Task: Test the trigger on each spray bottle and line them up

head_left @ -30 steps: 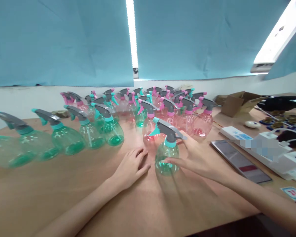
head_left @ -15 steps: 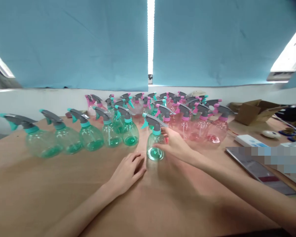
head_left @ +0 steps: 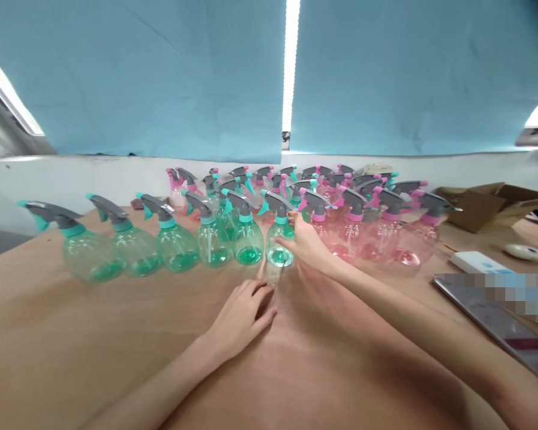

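My right hand (head_left: 305, 242) is wrapped round a clear green spray bottle (head_left: 278, 239) with a grey and teal trigger head, standing at the right end of a row of green spray bottles (head_left: 174, 242). My left hand (head_left: 244, 313) rests flat on the brown table (head_left: 94, 346) just in front of that bottle, fingers stretched out and holding nothing. To the right of the held bottle stands a group of pink spray bottles (head_left: 385, 230).
More pink and green spray bottles (head_left: 251, 179) crowd the back by the white wall. A cardboard box (head_left: 484, 206), a white device (head_left: 475, 261) and a dark flat tablet (head_left: 497, 322) lie at the right. Blue blinds hang behind.
My right hand has pushed the green bottle away from me across the table into the end of the green row. My left hand has stayed flat on the table.
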Demonstrator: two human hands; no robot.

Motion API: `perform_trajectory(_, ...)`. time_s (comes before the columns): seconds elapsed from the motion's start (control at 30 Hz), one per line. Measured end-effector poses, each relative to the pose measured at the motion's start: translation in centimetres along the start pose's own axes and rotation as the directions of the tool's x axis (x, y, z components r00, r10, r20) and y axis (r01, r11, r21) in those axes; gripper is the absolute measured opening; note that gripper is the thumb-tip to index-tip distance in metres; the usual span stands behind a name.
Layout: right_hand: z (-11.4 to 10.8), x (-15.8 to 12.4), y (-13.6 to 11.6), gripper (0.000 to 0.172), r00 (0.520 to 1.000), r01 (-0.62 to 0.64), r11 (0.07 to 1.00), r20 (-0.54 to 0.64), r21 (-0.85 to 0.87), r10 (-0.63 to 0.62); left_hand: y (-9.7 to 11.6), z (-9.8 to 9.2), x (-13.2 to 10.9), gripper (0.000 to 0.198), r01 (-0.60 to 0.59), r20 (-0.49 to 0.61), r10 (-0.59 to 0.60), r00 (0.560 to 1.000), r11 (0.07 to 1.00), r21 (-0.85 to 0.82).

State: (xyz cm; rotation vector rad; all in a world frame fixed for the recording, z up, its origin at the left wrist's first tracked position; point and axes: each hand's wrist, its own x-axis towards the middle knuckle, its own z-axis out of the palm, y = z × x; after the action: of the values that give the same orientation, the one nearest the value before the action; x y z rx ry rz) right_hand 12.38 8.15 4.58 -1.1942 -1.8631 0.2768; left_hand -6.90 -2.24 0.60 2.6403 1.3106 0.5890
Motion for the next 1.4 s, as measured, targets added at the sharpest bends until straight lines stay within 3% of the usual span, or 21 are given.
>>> perform_trajectory(0.33, 0.7, 0.9, 0.0, 0.061, 1.0, -0.03, 1.0, 0.002, -0.009, 0.03, 0.2, -0.2, 0.1, 0.03, 0.007, 0.008, -0.007, 1.0, 1.0, 0.004)
perform_trajectory(0.47, -0.5, -0.5, -0.7, 0.062, 1.0, -0.015, 0.998, 0.005, -0.062, 0.016, 0.3, -0.2, 0.1, 0.029, 0.015, 0.011, -0.014, 1.0, 1.0, -0.014)
perform_trajectory(0.53, -2.1, -1.9, -1.0, 0.05, 1.0, -0.002, 0.995, 0.02, -0.101, 0.004, 0.3, -0.2, 0.1, 0.029, 0.019, 0.012, -0.018, 1.0, 1.0, -0.025)
perform_trajectory(0.6, -4.3, -3.2, -1.0, 0.022, 0.999, -0.011, 0.99, 0.037, -0.142, 0.016, 0.3, -0.2, 0.1, 0.028, 0.015, 0.006, -0.015, 1.0, 0.999, -0.033)
perform_trajectory(0.67, -6.4, -4.2, -0.7, 0.013, 0.998, -0.066, 0.977, -0.001, -0.203, 0.067, 0.3, -0.2, 0.2, 0.027, 0.009, -0.002, -0.009, 1.0, 0.999, -0.041)
perform_trajectory(0.77, -8.4, -4.6, 0.4, 0.028, 0.984, -0.175, 0.942, -0.074, -0.287, 0.16, 0.6, -0.1, 0.3, 0.025, 0.006, -0.025, -0.007, 1.0, 0.999, -0.049)
perform_trajectory(0.83, -8.6, -4.1, 1.2, 0.043, 0.977, -0.213, 0.926, -0.083, -0.31, 0.197, 0.8, 0.0, 0.4, 0.025, 0.001, -0.049, -0.004, 0.999, 0.999, -0.05)
perform_trajectory(1.03, -6.1, -2.1, 2.8, 0.076, 0.964, -0.266, 0.917, -0.077, -0.298, 0.255, 1.6, 0.2, 0.2, 0.025, -0.011, -0.096, 0.006, 0.995, 0.998, -0.057)
perform_trajectory(1.2, -5.5, -1.8, 2.8, 0.068, 0.956, -0.294, 0.906, -0.079, -0.306, 0.284, 2.0, 0.3, 0.3, 0.023, -0.007, -0.109, -0.003, 0.994, 0.996, -0.091)
perform_trajectory(1.4, -7.6, -4.8, 0.6, 0.06, 0.958, -0.277, 0.896, -0.024, -0.346, 0.286, 3.6, 1.6, 2.0, 0.033, 0.005, -0.107, -0.029, 0.994, 0.976, -0.219)
